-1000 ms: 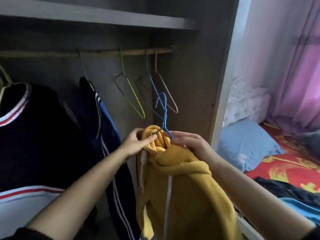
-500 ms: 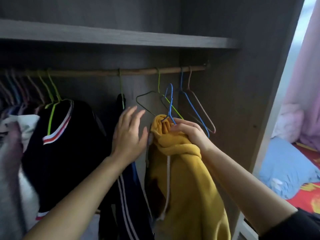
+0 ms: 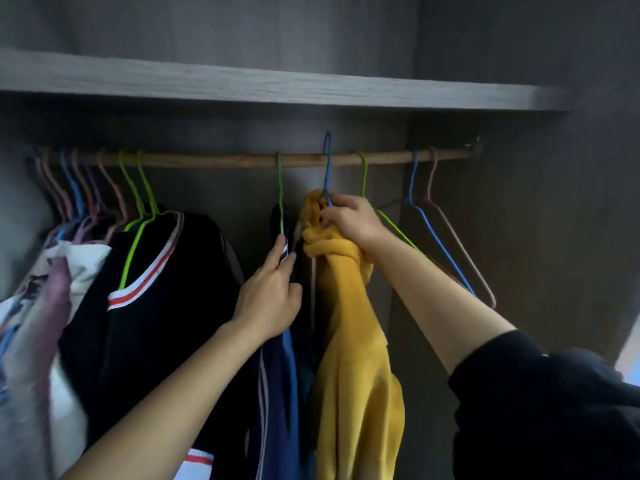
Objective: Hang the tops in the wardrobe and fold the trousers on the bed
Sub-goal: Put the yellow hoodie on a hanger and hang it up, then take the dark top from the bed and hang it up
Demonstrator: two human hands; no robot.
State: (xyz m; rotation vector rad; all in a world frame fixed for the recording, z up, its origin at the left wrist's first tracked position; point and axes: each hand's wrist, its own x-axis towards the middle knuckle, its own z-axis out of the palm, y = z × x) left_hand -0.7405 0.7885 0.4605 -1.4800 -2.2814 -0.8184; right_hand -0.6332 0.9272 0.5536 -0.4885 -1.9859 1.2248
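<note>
Head view: you're at the wardrobe rod (image 3: 225, 160).
Right hand (image 3: 349, 220): fingers clenched round the bunched collar of the yellow top (image 3: 349, 341) and the blue hanger (image 3: 327, 168) (so both lift together).
Left hand (image 3: 270, 296): fingers pinch the navy jacket (image 3: 277, 375), parting a gap.
Yellow top: long axis vertical, collar up, hook above the rod, beside the navy jacket.
</note>
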